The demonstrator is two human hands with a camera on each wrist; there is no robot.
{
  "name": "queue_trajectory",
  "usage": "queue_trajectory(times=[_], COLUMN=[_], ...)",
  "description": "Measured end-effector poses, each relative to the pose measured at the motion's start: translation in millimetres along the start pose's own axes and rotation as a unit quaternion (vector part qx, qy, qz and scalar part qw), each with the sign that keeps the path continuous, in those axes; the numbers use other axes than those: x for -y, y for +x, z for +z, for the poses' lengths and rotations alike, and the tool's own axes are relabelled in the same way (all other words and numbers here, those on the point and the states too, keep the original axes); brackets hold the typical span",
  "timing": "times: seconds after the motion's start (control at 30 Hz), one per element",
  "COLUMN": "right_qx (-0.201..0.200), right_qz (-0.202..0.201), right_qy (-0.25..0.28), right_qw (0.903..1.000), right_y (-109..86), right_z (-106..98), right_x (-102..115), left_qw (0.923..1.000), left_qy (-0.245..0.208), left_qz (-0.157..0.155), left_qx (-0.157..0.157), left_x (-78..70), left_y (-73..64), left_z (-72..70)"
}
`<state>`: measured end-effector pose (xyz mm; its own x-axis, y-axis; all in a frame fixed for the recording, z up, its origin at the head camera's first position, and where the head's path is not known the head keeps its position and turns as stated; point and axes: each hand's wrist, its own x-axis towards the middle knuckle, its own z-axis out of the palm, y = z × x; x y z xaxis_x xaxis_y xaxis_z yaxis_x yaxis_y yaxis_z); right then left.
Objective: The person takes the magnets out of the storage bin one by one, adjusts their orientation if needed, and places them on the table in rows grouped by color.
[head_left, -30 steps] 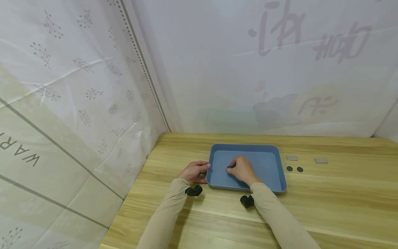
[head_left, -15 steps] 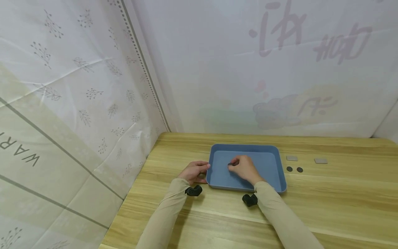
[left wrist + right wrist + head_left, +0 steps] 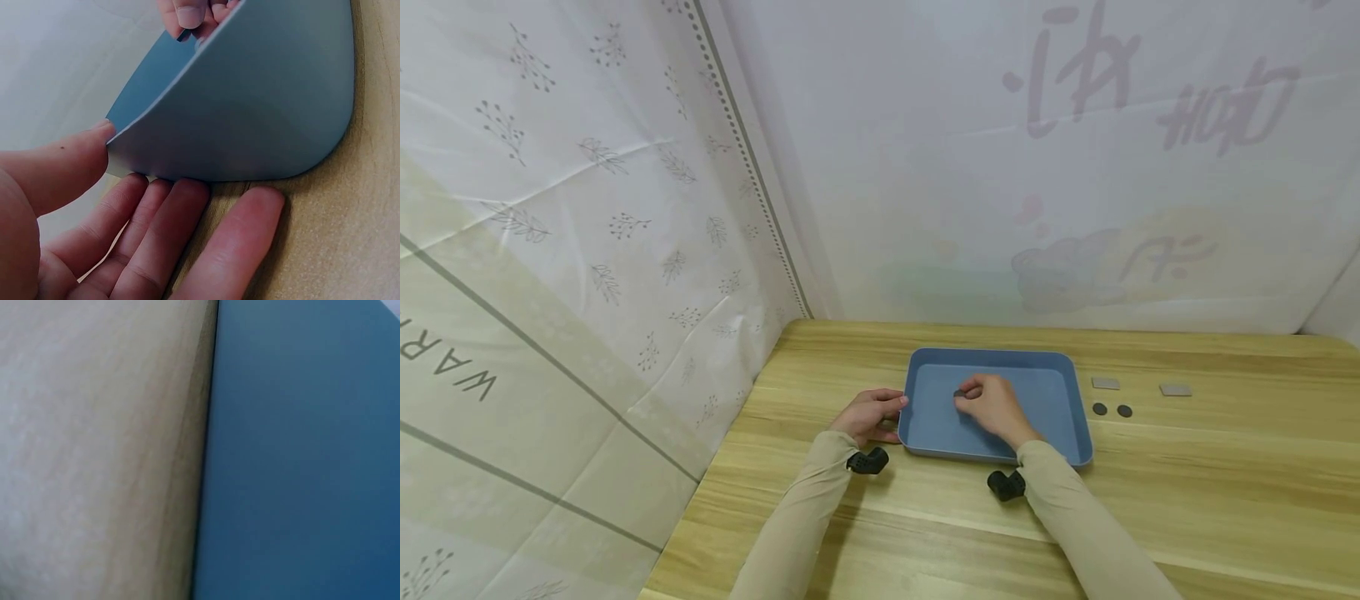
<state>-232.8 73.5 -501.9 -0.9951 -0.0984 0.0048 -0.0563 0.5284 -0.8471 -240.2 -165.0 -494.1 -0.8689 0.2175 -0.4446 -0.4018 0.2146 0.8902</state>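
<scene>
A shallow blue rectangular tray (image 3: 1033, 417) lies on the wooden table. At its left side, my left hand (image 3: 872, 412) holds it, thumb at the rim and fingers against the lower edge, as the left wrist view shows on the tray wall (image 3: 269, 94). Over the tray's inside, my right hand (image 3: 992, 406) pinches a small dark round disc (image 3: 959, 393) between thumb and fingertips. The disc appears edge-on as a dark piece (image 3: 183, 35) in the left wrist view. Only the tray's side (image 3: 300, 450) and the table show in the right wrist view; the hand is out of frame.
Right of the tray, two dark discs lie side by side, a left one (image 3: 1100, 409) and a right one (image 3: 1124, 411). Behind them are two flat grey rectangles, one nearer (image 3: 1105, 383) and one farther right (image 3: 1176, 390). A printed fabric wall (image 3: 925, 208) borders the table's back.
My right hand has shifted slightly right and away from me inside the tray, still pinching the disc. The left hand keeps its place at the tray's side.
</scene>
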Motion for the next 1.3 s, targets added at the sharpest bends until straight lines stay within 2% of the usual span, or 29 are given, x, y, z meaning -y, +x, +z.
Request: queue_trajectory(times=[0.67, 1.0, 1.3], right_qx=[-0.010, -0.005, -0.005], right_qz=[0.000, -0.001, -0.003], right_qy=[0.037, 0.070, 0.075], right_qw=[0.9993, 0.9975, 0.9972], right_y=[-1.5, -7.7, -10.9], right_z=[-7, -17, -26], right_x=[-10, -7, -7], left_qw=[1.0000, 1.0000, 1.0000], left_qy=[-0.001, -0.001, 0.001], left_qz=[0.001, 0.000, 0.001], left_qx=[0.003, 0.006, 0.004], left_x=[1.9, 1.7, 1.7], left_y=[1.5, 2.2, 1.5], left_z=[-1.2, -1.6, -2.1])
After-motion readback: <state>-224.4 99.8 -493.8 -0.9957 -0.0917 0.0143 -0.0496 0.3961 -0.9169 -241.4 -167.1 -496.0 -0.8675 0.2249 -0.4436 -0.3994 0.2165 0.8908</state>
